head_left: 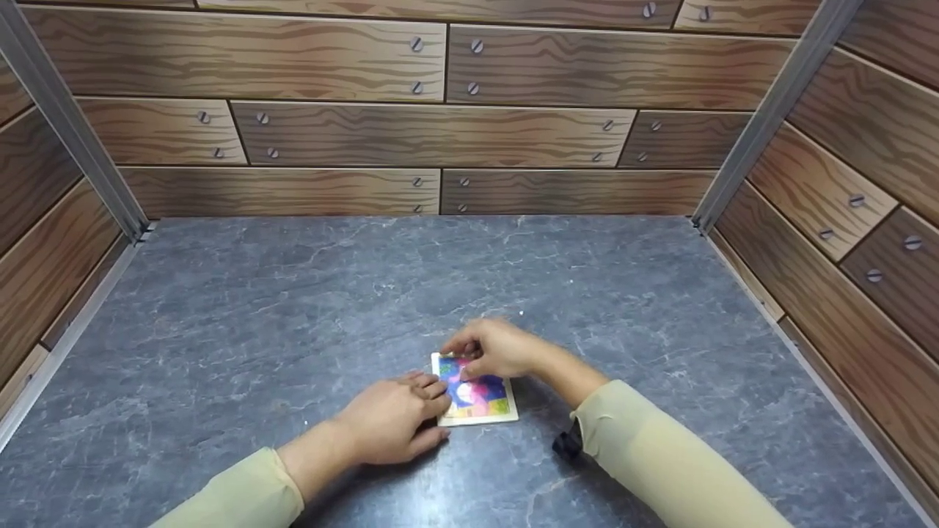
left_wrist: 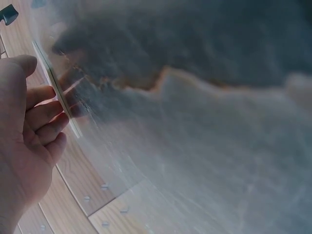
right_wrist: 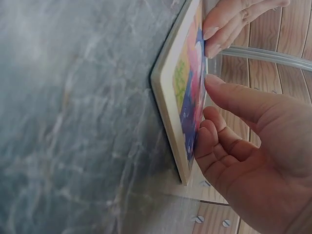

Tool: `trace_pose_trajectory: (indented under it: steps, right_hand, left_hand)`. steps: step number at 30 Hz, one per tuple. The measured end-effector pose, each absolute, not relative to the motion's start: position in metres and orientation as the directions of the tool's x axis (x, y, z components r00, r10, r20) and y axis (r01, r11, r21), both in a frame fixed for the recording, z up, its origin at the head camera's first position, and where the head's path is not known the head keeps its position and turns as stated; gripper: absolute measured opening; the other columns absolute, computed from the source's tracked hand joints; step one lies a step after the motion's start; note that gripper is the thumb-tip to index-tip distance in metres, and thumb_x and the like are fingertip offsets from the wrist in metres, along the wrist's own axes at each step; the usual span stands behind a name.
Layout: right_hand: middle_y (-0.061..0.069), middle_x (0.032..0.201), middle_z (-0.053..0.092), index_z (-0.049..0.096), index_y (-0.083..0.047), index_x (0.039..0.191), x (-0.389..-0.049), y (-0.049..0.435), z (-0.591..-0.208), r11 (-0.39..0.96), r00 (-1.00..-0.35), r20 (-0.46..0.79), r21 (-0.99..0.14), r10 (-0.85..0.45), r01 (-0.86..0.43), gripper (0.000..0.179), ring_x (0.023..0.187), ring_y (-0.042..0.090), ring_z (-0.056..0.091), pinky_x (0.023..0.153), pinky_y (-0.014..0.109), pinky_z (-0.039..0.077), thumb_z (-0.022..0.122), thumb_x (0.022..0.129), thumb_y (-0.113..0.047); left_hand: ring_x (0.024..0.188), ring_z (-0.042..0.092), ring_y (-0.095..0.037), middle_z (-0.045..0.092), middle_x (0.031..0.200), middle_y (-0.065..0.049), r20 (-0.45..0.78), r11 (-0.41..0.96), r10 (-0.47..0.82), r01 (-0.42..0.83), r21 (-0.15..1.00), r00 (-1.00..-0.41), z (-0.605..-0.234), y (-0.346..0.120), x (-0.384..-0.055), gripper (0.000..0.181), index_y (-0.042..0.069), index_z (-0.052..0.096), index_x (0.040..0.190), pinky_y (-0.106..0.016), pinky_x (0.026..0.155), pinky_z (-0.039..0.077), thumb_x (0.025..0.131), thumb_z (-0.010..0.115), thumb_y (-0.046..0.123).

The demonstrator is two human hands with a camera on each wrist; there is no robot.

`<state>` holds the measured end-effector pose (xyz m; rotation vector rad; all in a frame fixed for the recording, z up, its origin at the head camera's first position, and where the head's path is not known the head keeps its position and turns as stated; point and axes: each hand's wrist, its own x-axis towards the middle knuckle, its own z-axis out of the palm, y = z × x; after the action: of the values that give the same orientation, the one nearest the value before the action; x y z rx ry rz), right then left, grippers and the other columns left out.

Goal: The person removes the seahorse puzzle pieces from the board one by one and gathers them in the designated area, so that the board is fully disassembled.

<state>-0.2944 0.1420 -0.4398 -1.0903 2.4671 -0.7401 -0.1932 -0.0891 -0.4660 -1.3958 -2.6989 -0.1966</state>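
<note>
A small picture board (head_left: 480,402) with a pale raised rim and a blue, pink and yellow picture lies flat on the grey table. My left hand (head_left: 396,419) rests at its left edge, fingertips over the rim. In the left wrist view the fingers of this left hand (left_wrist: 41,117) lie loosely bent against the board's thin edge (left_wrist: 61,95). My right hand (head_left: 502,352) is over the board's upper part. The right wrist view shows the right hand's thumb (right_wrist: 234,97) and bent fingers touching the picture face (right_wrist: 190,92), apart from each other, with nothing visible between them.
The grey marbled table (head_left: 293,293) spreads around the board. Wood-patterned walls (head_left: 330,132) enclose it at the back and sides, with metal posts (head_left: 770,110) at the rear corners. A black object (head_left: 567,444) sits by the right sleeve cuff.
</note>
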Motion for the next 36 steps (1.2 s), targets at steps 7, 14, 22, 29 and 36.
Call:
trace_pose_trajectory:
  steps: [7,14,22,29,36]
  right_hand:
    - [0.007,0.114,0.071,0.076,-0.011,0.132,-0.2977,0.1425,-0.4415,0.574,-0.632,-0.134,-0.59,-0.763,-0.568,0.044,0.107,0.023,0.065,0.096,0.042,0.054,0.085,0.089,-0.009]
    - [0.008,0.116,0.068,0.074,-0.01,0.133,-0.2981,0.1449,-0.4461,0.565,-0.626,-0.127,-0.592,-0.77,-0.575,0.042,0.108,0.024,0.063,0.097,0.042,0.054,0.083,0.091,-0.011]
    - [0.01,0.115,0.068,0.073,-0.008,0.133,-0.2961,0.1434,-0.4451,0.549,-0.602,-0.113,-0.567,-0.79,-0.614,0.042,0.107,0.025,0.064,0.096,0.041,0.054,0.081,0.092,-0.008]
    - [0.009,0.114,0.068,0.073,-0.009,0.133,-0.2953,0.1415,-0.4423,0.565,-0.602,-0.137,-0.553,-0.787,-0.613,0.041,0.106,0.024,0.064,0.097,0.041,0.054,0.081,0.093,-0.011]
    - [0.006,0.114,0.067,0.073,-0.011,0.133,-0.2965,0.1405,-0.4432,0.591,-0.617,-0.165,-0.548,-0.77,-0.592,0.041,0.107,0.024,0.063,0.098,0.043,0.053,0.081,0.092,-0.01]
  left_hand:
    - [0.133,0.063,-0.031,0.069,0.138,-0.017,0.144,0.575,0.802,0.814,0.077,-0.58,-0.4663,-0.0891,-0.1929,0.037,0.005,0.07,0.125,-0.047,0.116,0.045,0.106,0.06,0.035]
    - [0.132,0.063,-0.03,0.069,0.137,-0.016,0.144,0.568,0.806,0.818,0.088,-0.574,-0.4661,-0.0898,-0.1947,0.031,0.006,0.07,0.12,-0.047,0.116,0.045,0.105,0.064,0.032]
    - [0.13,0.065,-0.03,0.07,0.136,-0.016,0.176,0.551,0.813,0.831,0.08,-0.555,-0.4684,-0.0916,-0.1973,0.023,0.009,0.072,0.113,-0.044,0.116,0.046,0.103,0.069,0.029]
    - [0.128,0.066,-0.03,0.071,0.135,-0.016,0.186,0.547,0.811,0.832,0.096,-0.554,-0.4689,-0.0918,-0.1977,0.024,0.009,0.073,0.113,-0.045,0.115,0.047,0.104,0.068,0.03]
    - [0.124,0.068,-0.029,0.073,0.13,-0.013,0.207,0.546,0.809,0.834,0.081,-0.55,-0.4699,-0.0919,-0.199,0.02,0.011,0.074,0.109,-0.044,0.112,0.05,0.103,0.069,0.029]
